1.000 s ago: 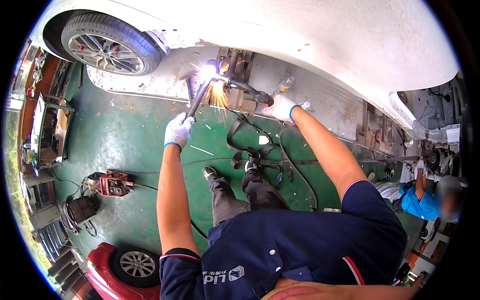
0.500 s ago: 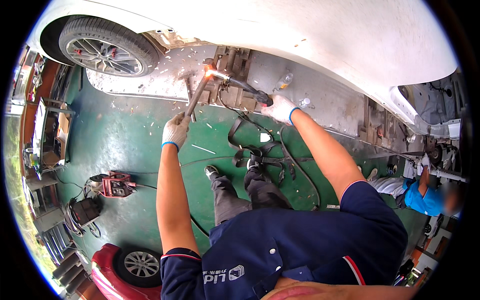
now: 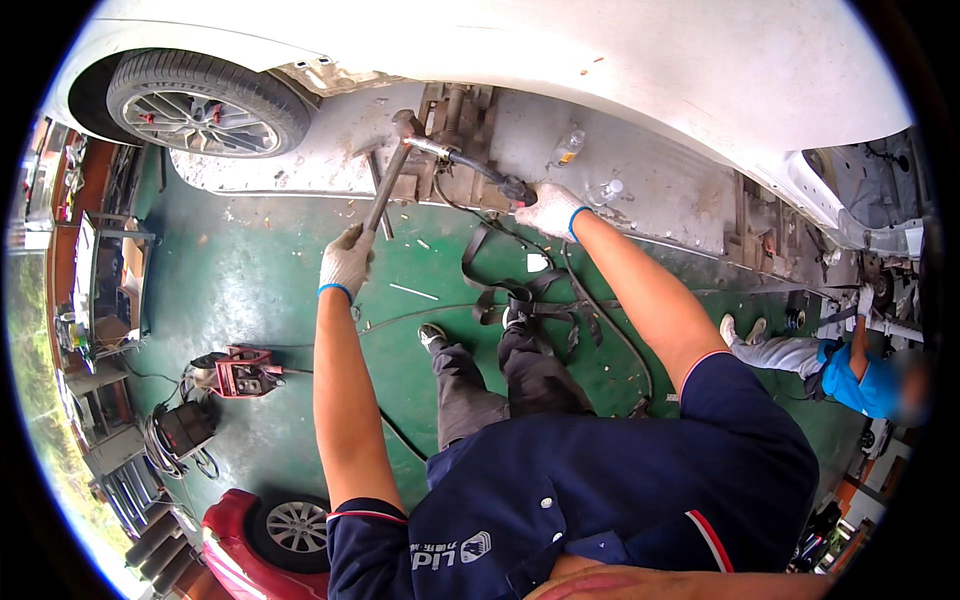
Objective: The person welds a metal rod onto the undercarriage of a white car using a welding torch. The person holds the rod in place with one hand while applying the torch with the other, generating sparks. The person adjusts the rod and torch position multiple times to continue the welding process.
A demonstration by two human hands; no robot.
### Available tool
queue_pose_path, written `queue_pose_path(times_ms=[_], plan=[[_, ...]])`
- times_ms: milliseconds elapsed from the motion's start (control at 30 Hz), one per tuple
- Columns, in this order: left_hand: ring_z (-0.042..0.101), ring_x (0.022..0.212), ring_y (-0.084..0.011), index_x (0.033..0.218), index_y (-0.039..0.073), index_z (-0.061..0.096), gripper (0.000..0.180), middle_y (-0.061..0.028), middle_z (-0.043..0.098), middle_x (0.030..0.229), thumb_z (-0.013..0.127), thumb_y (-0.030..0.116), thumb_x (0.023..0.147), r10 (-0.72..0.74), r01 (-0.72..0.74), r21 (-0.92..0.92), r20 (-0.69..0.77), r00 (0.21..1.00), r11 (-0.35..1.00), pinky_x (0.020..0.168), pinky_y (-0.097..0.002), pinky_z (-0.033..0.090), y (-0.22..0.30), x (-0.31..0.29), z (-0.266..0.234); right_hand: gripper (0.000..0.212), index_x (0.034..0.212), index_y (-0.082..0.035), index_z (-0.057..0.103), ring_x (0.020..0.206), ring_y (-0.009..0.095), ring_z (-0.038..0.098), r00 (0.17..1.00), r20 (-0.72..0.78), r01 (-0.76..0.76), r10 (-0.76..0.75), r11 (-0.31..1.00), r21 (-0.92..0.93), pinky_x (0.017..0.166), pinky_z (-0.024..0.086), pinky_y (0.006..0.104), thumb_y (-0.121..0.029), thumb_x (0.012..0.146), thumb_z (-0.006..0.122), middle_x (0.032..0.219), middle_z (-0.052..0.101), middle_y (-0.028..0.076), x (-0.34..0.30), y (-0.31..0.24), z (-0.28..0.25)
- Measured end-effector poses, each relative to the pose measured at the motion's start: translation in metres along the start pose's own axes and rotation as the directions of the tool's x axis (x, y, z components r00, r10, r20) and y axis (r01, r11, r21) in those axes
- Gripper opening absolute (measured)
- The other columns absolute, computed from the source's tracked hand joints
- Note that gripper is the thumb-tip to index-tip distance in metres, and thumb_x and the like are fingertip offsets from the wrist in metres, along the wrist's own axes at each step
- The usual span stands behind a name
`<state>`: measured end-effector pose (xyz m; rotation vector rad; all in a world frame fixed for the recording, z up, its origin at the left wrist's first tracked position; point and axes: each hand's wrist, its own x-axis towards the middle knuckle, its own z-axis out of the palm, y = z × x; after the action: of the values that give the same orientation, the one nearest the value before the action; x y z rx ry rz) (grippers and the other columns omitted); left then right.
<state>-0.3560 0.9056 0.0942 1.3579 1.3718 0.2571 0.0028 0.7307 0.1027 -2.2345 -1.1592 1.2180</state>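
My left hand [image 3: 346, 262], in a white knit glove with a blue cuff, is closed round the lower end of a hammer [image 3: 383, 196]. Its head reaches up to the worn metal clamp [image 3: 455, 125] below the white car body. In the same kind of glove, my right hand [image 3: 550, 211] grips a welding torch [image 3: 480, 168] by its dark handle. The torch's metal nozzle points left and lies at the hammer's upper end, touching or very near it. No glow shows at the nozzle.
The white car [image 3: 560, 60] spans the far side, its wheel [image 3: 205, 110] at left. Plastic bottles [image 3: 570, 147] lie on the grey platform [image 3: 640, 170]. Black straps [image 3: 490, 290] and cables cross the green floor. A red machine [image 3: 245, 373] stands left; a person in blue [image 3: 850, 375] works at right.
The bright orange spark at the torch tip has gone out. Both hands keep their holds on the hammer and torch, with the view shifted slightly.
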Motion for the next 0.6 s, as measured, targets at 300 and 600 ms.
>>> queue_pose_path(times_ms=[300,600], plan=[[0.053,0.056,-0.0073,0.137,0.006,0.068,0.045,0.0002,0.063,0.075,0.070,0.035,0.103,-0.012,0.011,-0.021,-0.011,1.000,1.000,0.049,-0.0253,0.042,-0.005,0.002,0.001,0.041,0.111,-0.006,0.072,0.083,0.033,0.073,0.997,0.047,-0.061,0.061,0.998,-0.010,0.081,0.057,0.0446,-0.036,0.083,0.073,0.090,0.074,0.023,0.000,-0.004,-0.004],[0.054,0.058,-0.0083,0.141,0.004,0.066,0.050,-0.0022,0.066,0.079,0.071,0.035,0.102,0.002,-0.002,-0.008,-0.002,1.000,1.000,0.052,-0.0260,0.045,0.002,-0.002,0.001,0.046,0.115,-0.004,0.072,0.091,0.038,0.073,0.999,0.038,-0.025,0.027,0.999,-0.048,0.086,0.057,0.0458,-0.037,0.082,0.072,0.096,0.075,0.026,0.003,-0.002,-0.006]])
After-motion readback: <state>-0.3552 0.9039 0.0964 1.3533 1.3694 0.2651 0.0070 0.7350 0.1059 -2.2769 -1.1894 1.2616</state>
